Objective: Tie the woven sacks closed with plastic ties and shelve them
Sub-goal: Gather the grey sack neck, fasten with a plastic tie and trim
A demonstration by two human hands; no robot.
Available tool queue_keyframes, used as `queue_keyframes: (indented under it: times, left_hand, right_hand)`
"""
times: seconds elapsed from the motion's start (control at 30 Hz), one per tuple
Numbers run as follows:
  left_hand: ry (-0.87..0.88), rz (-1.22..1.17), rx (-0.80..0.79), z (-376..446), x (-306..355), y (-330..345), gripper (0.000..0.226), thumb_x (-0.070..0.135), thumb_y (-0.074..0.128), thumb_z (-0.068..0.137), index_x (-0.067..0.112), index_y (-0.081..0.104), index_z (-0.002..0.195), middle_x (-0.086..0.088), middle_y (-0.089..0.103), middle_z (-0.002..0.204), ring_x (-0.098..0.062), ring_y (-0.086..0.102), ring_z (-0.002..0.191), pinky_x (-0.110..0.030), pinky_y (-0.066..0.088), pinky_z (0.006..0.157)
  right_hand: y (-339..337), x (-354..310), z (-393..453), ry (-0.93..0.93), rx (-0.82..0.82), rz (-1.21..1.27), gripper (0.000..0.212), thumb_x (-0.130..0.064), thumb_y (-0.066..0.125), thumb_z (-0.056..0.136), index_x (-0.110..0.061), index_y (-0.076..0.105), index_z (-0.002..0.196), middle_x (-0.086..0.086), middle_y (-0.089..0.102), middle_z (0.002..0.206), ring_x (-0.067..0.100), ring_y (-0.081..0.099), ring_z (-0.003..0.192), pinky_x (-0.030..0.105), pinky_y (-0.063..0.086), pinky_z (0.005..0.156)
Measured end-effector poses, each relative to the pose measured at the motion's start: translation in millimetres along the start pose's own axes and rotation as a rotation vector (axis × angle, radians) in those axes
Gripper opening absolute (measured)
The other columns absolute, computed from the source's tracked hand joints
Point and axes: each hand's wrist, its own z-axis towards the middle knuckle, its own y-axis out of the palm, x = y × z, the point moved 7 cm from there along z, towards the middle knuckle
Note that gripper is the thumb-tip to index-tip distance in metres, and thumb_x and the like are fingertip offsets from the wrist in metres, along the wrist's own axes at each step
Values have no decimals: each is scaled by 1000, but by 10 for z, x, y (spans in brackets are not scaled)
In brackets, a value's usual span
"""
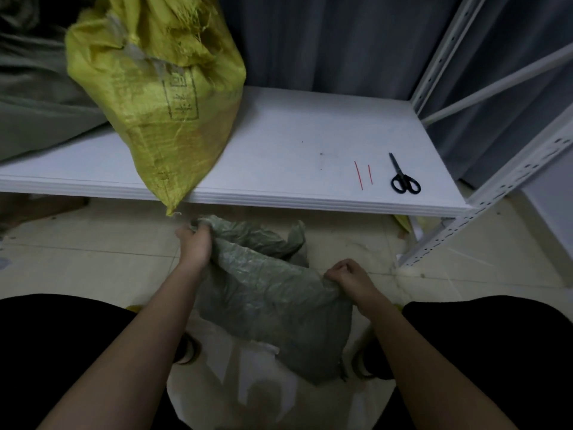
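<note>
Green sack (273,302) sits on floor below the shelf (310,144), both hands gripping it: left hand (195,243), right hand (347,277). Gather the mouth tight before reaching for the red ties (362,175).

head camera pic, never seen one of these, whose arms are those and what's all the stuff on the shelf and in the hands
There is no machine here. A person wears a camera on the head, so this one picture looks forward and down along their own two bare arms. The left hand and the right hand each grip an edge of a grey-green sack that sits low over the tiled floor between the legs. In front is a white shelf. On it a yellow sack stands with one corner hanging over the front edge. To the right lie two thin red ties and black scissors. More grey sacks are piled at the far left.
</note>
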Motion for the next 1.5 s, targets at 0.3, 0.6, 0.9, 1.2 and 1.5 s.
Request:
queue_keyframes:
  times: [0.3, 0.6, 0.9, 1.2, 1.5]
  left_hand:
    - [283, 415, -240, -169, 182, 10, 34, 30, 80, 71, 2, 66, 84, -6, 66, 71, -23, 64, 74, -33, 51, 64]
    - [362, 680, -1, -155, 244, -254, 23, 8, 44, 89, 1, 58, 106, -28, 56, 111, -44, 55, 102, -44, 44, 85]
    - [278, 480, 32, -44, 186, -358, 30, -3, 40, 86, 1, 60, 107, -25, 58, 116, -40, 52, 108, -43, 43, 89]
    - [328, 485, 27, -84, 189, -164, 31, 22, 46, 97, -8, 49, 106, -32, 56, 107, -43, 53, 104, -42, 40, 85]
    - [350, 624, -97, -106, 159, -213, 61, 38, 80, 70, 0, 52, 108, -26, 55, 110, -37, 50, 110, -40, 42, 91]
  right_hand:
    - [210, 168, 36, -88, -402, -1125, 36, -35, 59, 82, -10, 71, 106, 7, 66, 108, 22, 62, 96, 37, 52, 89]
    - [139, 19, -45, -262, -186, -961, 45, -50, 44, 93, -17, 69, 74, 4, 65, 77, 16, 55, 70, 29, 44, 68]
    - [173, 18, -244, -124, -499, -785, 48, -58, 53, 86, -27, 63, 122, -4, 53, 133, 18, 50, 119, 33, 39, 102]
    - [202, -29, -136, -207, -358, -961, 42, -39, 49, 95, -9, 61, 69, 3, 53, 67, 17, 49, 68, 28, 38, 65]
    - [-20, 204, -60, -216, -309, -1054, 34, -21, 52, 92, -14, 62, 124, 6, 57, 130, 22, 54, 115, 27, 43, 95]
